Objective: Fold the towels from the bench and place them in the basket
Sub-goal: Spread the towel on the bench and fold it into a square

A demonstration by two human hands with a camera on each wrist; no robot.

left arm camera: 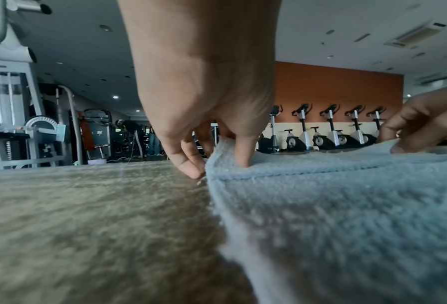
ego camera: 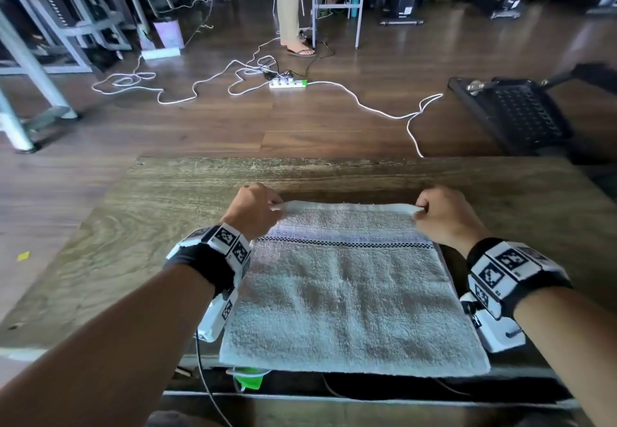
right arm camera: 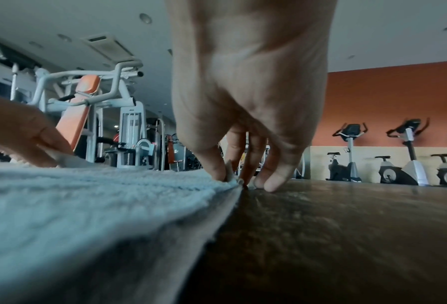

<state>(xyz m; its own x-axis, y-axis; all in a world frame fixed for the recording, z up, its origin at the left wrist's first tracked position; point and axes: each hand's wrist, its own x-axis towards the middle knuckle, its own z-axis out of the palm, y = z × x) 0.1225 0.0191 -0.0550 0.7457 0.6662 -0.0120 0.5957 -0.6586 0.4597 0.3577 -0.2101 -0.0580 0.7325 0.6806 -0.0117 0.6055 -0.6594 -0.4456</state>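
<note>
Towel [ego camera: 350,293]: pale grey terry, one checked band, lying flat on the wooden table [ego camera: 133,243], near edge at the table's 6 o'clock rim. Left hand [ego camera: 255,212]: grip pinching the far corner at 11 o'clock. Right hand [ego camera: 444,214]: grip pinching the far corner at 1 o'clock. Left wrist view alone shows the thumb [left arm camera: 244,152] pressed on top of the doubled hem. Right wrist view alone shows fingertips [right arm camera: 271,181] touching the table. Head view alone shows a black basket [ego camera: 514,112] on the floor at 2 o'clock.
</note>
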